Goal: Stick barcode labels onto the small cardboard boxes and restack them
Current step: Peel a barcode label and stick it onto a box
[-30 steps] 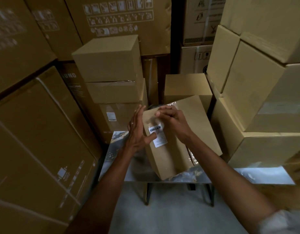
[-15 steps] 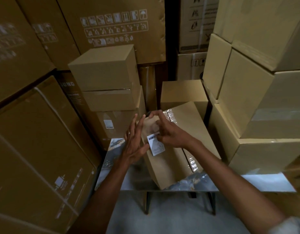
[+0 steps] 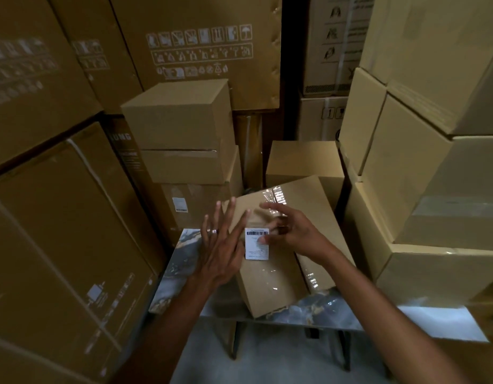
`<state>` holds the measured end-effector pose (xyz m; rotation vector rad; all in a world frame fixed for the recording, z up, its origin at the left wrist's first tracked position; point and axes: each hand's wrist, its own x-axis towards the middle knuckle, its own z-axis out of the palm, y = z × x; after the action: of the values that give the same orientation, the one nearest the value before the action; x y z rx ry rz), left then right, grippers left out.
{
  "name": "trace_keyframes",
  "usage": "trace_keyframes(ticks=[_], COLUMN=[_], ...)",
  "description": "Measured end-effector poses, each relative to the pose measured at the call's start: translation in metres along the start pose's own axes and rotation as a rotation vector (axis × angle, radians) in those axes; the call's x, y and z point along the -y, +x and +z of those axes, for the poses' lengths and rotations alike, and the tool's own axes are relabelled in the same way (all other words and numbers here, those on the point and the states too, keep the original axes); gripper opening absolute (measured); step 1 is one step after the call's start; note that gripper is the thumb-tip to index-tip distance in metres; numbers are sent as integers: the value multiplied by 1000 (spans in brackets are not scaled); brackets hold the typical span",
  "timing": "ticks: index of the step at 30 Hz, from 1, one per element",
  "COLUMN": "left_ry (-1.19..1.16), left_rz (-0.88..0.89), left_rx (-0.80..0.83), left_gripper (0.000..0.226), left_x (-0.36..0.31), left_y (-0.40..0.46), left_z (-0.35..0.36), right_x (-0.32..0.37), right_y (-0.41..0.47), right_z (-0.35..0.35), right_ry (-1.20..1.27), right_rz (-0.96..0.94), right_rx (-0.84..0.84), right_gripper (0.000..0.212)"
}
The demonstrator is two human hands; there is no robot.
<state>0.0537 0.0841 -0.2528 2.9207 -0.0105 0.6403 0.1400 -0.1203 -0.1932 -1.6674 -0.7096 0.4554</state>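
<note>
Small cardboard box (image 3: pixel 270 273) tilted on the tabletop (image 3: pixel 181 261), front corner at the near edge. Barcode label (image 3: pixel 257 243) stuck on its upper face. Left hand (image 3: pixel 221 245) flat against the box's left side, fingers straight and spread, released; ring on one finger. Right hand (image 3: pixel 291 231) over the box top, thumb tip on the label's right edge, other fingers loosely extended, grasping nothing. Stack of boxes (image 3: pixel 184 151) behind-left of the box, one more box (image 3: pixel 303 162) directly behind it.
</note>
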Motion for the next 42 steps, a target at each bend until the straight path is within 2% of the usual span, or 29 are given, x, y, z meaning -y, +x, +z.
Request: trace_keyframes(ticks=[2, 7, 11, 22, 30, 32, 37, 42], left_ry=[54, 69, -59, -155, -169, -148, -64, 2], left_rz=[12, 30, -2, -40, -90, -97, -104, -120], left_rx=[7, 56, 91, 19, 29, 47, 107, 264], left_gripper=[70, 68, 66, 65, 64, 72, 114, 121], left_x=[-4, -10, -15, -32, -48, -54, -74, -70], left_y=[-7, -20, -27, -35, -39, -43, -53, -45], left_z=[3, 9, 11, 14, 14, 17, 21, 10], right_x=[-1, -4, -2, 15, 33, 32, 25, 22], right_y=[-8, -23, -32, -64, -74, -75, -84, -94], right_z=[-1, 2, 3, -3, -22, -23, -28, -32], right_ry=[68, 188, 180, 156, 329, 328, 331, 332], right_rz=[34, 28, 8, -50, -57, -55, -53, -57], right_rx=[-9, -58, -74, -153, -241, -255, -270, -289], right_gripper=[73, 83, 87, 79, 77, 74, 63, 56])
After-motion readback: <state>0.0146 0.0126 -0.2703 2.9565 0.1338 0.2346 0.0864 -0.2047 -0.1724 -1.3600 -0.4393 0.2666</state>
